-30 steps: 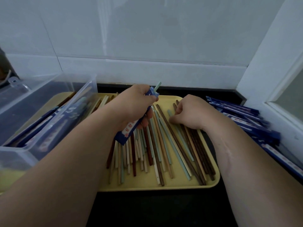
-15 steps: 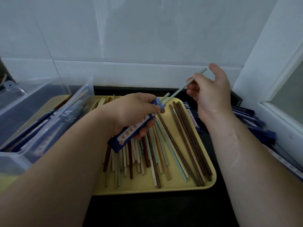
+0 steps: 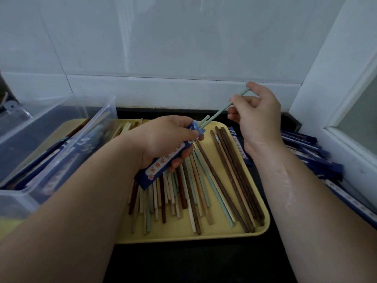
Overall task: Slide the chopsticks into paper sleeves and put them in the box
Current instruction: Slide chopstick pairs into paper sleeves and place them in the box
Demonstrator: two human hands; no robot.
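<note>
Your left hand is covering the loose chopsticks' far ends. The frame edge is cutting off the clear box at nine o'clock and the sleeve pile at three.

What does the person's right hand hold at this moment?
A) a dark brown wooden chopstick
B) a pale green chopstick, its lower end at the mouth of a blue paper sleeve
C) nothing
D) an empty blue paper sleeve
B: the right hand pinches the pale green chopstick, whose lower end meets the mouth of the blue paper sleeve that the left hand grips.
</note>
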